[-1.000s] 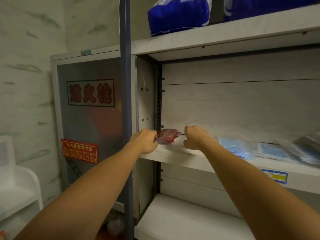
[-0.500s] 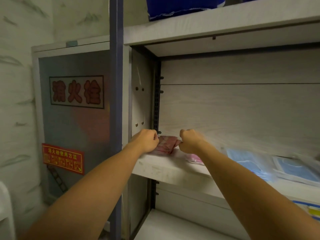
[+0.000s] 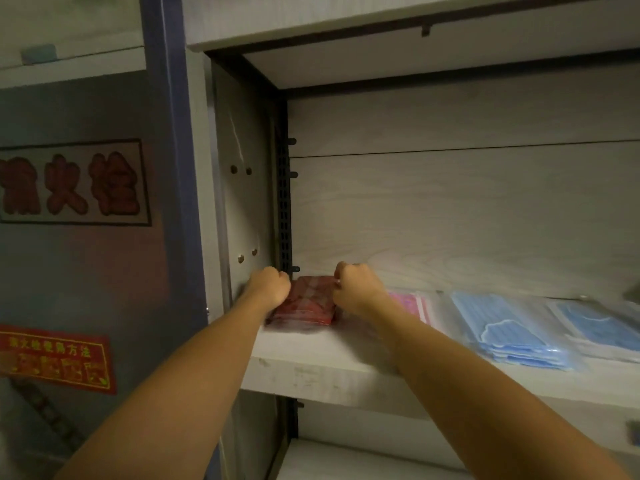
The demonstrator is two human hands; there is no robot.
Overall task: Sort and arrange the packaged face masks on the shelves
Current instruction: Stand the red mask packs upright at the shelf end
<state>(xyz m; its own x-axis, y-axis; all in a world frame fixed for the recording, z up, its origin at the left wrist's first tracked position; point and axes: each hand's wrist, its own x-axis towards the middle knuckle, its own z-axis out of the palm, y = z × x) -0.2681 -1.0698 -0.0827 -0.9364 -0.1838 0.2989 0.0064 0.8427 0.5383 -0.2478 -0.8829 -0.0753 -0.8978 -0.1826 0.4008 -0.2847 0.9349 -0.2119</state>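
Both hands, left hand (image 3: 270, 287) and right hand (image 3: 356, 289), pinch the red mask pack (image 3: 306, 306) by its short ends against the shelf (image 3: 329, 362) corner; light, soft, slippery film, I'd judge.

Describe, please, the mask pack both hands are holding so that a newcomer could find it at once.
Look at the middle shelf, at its far left end by the side panel. There the red mask pack sits between the left hand and right hand. Its neighbours are pink and blue; it alone is dark red.

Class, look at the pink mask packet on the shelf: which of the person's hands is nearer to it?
Right. The right hand sits just left of the pink packet, almost beside it. The left hand is farther left, beyond the red packets.
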